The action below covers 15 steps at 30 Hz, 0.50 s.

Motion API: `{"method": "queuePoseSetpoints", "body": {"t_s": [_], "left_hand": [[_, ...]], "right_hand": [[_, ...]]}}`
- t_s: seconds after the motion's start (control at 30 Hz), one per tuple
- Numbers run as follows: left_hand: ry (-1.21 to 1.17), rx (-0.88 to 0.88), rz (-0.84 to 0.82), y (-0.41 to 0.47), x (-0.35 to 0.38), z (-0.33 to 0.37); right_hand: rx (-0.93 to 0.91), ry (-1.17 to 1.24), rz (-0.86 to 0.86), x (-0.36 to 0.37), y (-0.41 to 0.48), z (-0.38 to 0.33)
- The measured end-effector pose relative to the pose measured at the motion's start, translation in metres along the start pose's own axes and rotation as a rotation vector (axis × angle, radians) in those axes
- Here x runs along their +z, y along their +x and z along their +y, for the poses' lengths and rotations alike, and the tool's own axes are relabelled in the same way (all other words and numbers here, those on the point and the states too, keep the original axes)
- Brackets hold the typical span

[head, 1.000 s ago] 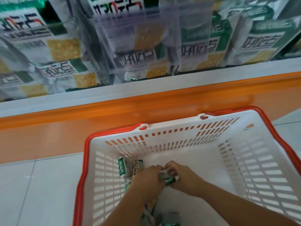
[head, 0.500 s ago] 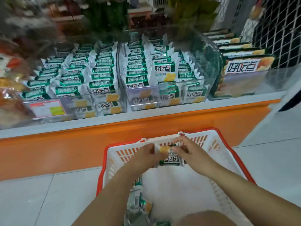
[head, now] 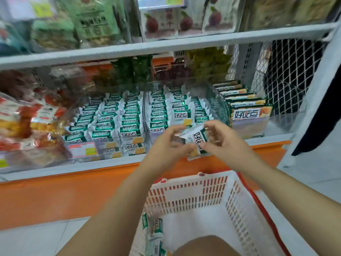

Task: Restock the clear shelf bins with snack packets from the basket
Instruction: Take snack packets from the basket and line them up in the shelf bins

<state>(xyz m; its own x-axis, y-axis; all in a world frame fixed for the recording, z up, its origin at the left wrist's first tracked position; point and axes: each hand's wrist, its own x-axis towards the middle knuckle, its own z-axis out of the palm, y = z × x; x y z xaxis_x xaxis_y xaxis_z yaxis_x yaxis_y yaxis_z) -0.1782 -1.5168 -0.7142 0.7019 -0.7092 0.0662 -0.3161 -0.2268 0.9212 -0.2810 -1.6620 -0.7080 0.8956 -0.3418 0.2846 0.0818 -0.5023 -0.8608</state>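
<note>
A white-and-green snack packet point(head: 196, 139) is held up in front of the shelf edge, gripped by both hands. My left hand point(head: 166, 146) pinches its left side and my right hand point(head: 223, 140) holds its right side. Just behind it stands a clear shelf bin point(head: 212, 93) packed with rows of the same packets, with a second full clear bin point(head: 110, 117) to its left. Below me sits the white basket point(head: 238, 206) with a red rim, and a few more packets point(head: 154, 230) lie along its left wall.
Orange-and-white boxes point(head: 247, 109) stand right of the bins. Red and yellow snack bags point(head: 25, 122) fill the shelf's left part. A white upper shelf point(head: 166, 47) hangs overhead. The orange shelf base point(head: 55, 196) meets the tiled floor. A white mesh panel point(head: 287, 71) closes the right side.
Both hands have risen from the bottom of the basket to shelf height, carrying the packet with them. The view has tilted up from the basket to the bins.
</note>
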Motion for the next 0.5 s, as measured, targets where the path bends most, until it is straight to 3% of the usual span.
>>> {"method": "queuePoseSetpoints", "body": {"t_s": [0.07,0.3,0.4,0.5], "left_hand": [[0.033,0.069,0.03,0.008,-0.005,0.01],[-0.088,0.037,0.134,0.035,-0.008,0.012],[0.254,0.119,0.271,0.042,-0.016,0.008],[0.784,0.175,0.355,0.047,-0.031,-0.011]], "right_hand": [[-0.028,-0.04,-0.03,-0.007,0.012,-0.008],[-0.08,-0.074,-0.025,-0.015,0.048,-0.012],[-0.1,-0.216,0.006,-0.019,0.071,-0.003],[-0.076,-0.324,-0.029,-0.016,0.096,0.01]]}}
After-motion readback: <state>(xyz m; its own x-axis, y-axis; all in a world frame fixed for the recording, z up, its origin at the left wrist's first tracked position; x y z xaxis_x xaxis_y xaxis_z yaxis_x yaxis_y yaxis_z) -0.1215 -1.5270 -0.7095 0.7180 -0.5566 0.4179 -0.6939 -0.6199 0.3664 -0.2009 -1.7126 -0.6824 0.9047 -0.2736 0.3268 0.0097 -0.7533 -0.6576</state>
